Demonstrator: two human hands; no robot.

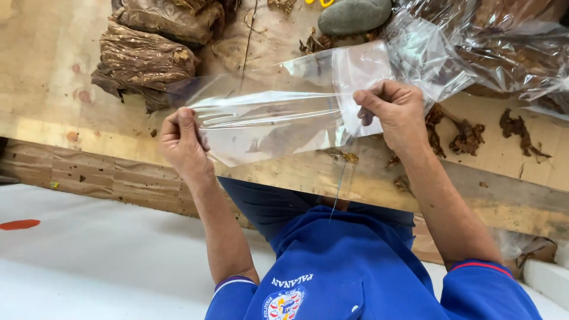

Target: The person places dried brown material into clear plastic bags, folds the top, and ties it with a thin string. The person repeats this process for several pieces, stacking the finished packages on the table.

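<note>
Nearest, the left hand [181, 142] and right hand [394, 112] pinched opposite edges of a clear plastic bag [278, 118], stretched just above the wooden table [53, 89]. It looked light, limp and slippery, best held by its edges. Beyond lay dried leaf bundles [145, 62] and a grey stone [354, 15].

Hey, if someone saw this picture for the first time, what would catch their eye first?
First, the clear plastic bag stretched across the middle, pinched by the left hand and the right hand. Next, the brown dried-leaf bundles stacked at upper left on the wooden table, and a smooth grey stone at the top edge beside crumpled plastic sheets.
</note>
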